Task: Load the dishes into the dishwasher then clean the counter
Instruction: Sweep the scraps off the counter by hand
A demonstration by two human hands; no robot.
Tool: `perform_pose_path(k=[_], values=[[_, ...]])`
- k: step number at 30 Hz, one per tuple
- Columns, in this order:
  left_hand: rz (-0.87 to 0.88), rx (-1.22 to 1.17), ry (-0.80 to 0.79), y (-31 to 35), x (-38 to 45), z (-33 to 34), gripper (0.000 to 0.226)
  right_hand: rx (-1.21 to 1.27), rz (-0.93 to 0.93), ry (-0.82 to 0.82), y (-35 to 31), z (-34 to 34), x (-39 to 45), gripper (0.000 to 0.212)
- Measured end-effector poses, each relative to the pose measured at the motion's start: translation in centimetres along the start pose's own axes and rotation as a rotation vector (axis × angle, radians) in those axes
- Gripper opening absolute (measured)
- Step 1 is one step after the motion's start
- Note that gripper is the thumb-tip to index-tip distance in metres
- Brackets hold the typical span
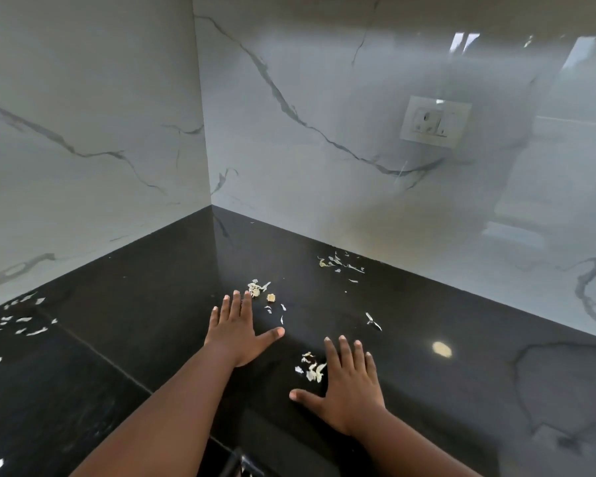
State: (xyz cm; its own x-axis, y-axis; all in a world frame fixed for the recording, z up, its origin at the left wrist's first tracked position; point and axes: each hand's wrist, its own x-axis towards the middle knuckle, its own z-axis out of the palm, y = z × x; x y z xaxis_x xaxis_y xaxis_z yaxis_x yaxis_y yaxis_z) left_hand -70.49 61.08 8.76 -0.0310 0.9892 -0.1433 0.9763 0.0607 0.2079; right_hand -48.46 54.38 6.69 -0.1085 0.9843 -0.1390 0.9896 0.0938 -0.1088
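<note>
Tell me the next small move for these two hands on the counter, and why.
Probably sweep the right hand leftward to push the peel scraps beside its fingers toward the left hand. Both hands lie flat and open on the black counter, holding nothing, and more scraps sit by the left fingertips.

Only one view on my feed: head camera, worn high, looking forward and steeply down into counter corner. Wide-angle lens bows wall lines at frame edges. Black counter (135, 339) fills lower half; marble-pattern backsplash (324, 98) fills upper half, corner seam left of centre. Wall socket (435, 121) sits upper right, somewhat blurred. I see both forearms entering from bottom edge, left hand (240, 333) and right hand (350, 383) flat on counter, close to lens. No second view, so no overlap to report.
</note>
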Motion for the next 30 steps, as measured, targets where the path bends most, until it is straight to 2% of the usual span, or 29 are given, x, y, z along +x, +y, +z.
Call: perform_pose_path(k=[5,11,15,24,27,30], values=[[0.008,-0.050,-0.002,-1.8,4.9,1.3,0.113,0.090,0.114,0.018,-2.5,1.4,2.7,0.114],[0.023,-0.052,0.001,-1.9,9.0,2.4,0.115,0.129,0.228,0.051,-1.7,0.5,7.8,0.111],[0.112,-0.020,-0.003,0.0,11.4,2.6,0.119,0.163,0.330,0.097,0.1,-0.1,11.2,0.106],[0.287,-0.001,0.019,7.5,16.2,4.6,0.109,0.244,0.556,0.090,4.1,-1.4,17.6,0.109],[0.313,-0.013,0.020,9.3,17.7,5.0,0.101,0.262,0.558,0.074,4.5,-1.5,19.1,0.104],[0.332,-0.085,0.025,11.0,19.3,5.1,0.091,0.273,0.484,0.087,4.9,-1.6,21.1,0.094]])
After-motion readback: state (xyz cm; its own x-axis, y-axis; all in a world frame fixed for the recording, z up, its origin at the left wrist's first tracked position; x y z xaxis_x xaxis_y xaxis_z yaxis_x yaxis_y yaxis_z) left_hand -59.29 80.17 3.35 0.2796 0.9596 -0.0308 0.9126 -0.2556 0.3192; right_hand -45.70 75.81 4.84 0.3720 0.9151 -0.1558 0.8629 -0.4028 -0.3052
